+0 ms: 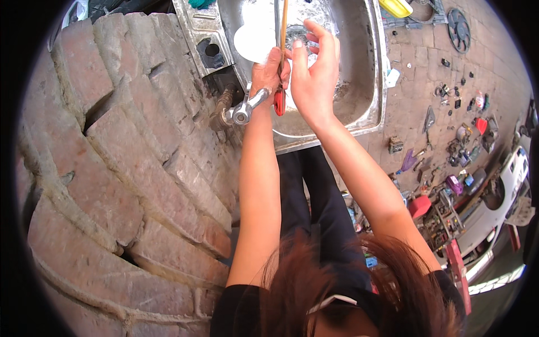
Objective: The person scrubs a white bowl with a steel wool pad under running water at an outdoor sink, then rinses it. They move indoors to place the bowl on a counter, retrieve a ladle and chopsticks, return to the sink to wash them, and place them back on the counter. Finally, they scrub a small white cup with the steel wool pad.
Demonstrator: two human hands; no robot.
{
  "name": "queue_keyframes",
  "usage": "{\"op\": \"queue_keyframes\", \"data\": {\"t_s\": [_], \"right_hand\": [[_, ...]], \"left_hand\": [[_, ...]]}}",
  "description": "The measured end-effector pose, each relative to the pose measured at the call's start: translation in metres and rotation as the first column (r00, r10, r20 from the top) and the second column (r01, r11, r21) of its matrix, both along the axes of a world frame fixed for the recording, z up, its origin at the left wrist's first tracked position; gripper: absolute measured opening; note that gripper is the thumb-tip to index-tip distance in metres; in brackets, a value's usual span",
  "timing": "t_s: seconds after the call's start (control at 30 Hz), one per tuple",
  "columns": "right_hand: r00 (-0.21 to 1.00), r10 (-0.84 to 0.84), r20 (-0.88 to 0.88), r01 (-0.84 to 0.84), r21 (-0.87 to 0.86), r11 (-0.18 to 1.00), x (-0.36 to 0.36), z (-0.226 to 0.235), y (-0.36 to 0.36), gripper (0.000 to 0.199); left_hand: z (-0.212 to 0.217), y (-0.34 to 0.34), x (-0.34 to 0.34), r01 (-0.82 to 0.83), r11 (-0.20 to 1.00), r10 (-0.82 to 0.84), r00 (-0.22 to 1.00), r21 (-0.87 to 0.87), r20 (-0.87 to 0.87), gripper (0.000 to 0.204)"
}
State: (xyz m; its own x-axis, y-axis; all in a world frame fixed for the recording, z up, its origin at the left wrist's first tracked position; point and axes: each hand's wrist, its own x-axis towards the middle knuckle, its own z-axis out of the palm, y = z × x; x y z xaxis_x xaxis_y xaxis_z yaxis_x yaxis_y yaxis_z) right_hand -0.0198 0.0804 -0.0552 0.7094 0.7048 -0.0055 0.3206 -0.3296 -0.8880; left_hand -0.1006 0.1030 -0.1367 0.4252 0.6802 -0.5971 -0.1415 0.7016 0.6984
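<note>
A long thin tool (282, 33) with a red handle end (279, 102) stands nearly upright over a steel sink (368, 67), and both hands meet on it. The left hand (268, 76) is wrapped around the shaft just above the red end, fingers closed on it; in the same hand, or tucked right under it (I cannot tell which), a chrome ratchet wrench (249, 106) sticks out to the lower left. The right hand (314, 73) presses against the tool from the other side — fingers half-open and raised, the thumb toward the shaft, so it touches rather than clearly grips.

Behind the hands, inside the basin, lies a white round plate (254, 42) beside the drain (297, 36), which glints with water. The sink's left ledge has a dark tap hole (212, 50), and a rusty pipe fitting (220, 112) hangs below it.

To the left, a very large worn tyre (112, 168) fills the view. To the right, the paved floor (415, 73) is strewn with small parts and tools (460, 140) — a red box (419, 206) among them.
</note>
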Motion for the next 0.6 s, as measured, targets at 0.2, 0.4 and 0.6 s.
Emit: {"op": "queue_keyframes", "data": {"t_s": [0.2, 0.4, 0.6], "right_hand": [[0.896, 0.431, 0.110, -0.438, 0.047, 0.898, -0.021, 0.038, -0.016, 0.018], [0.904, 0.402, 0.145, -0.399, -0.049, 0.916, -0.019, 0.061, -0.041, 0.028], [0.967, 0.235, -0.099, -0.244, -0.099, 0.965, 0.032, 0.102, -0.122, 0.039]], "left_hand": [[0.034, -0.022, 0.003, -0.046, 0.956, 0.112, 0.970, -0.289, 0.216, 0.033], [0.053, -0.050, 0.013, -0.036, 0.958, 0.071, 0.991, -0.283, 0.113, 0.033], [0.095, -0.080, 0.011, 0.209, 0.915, -0.275, 0.949, -0.344, -0.153, 0.032]]}}
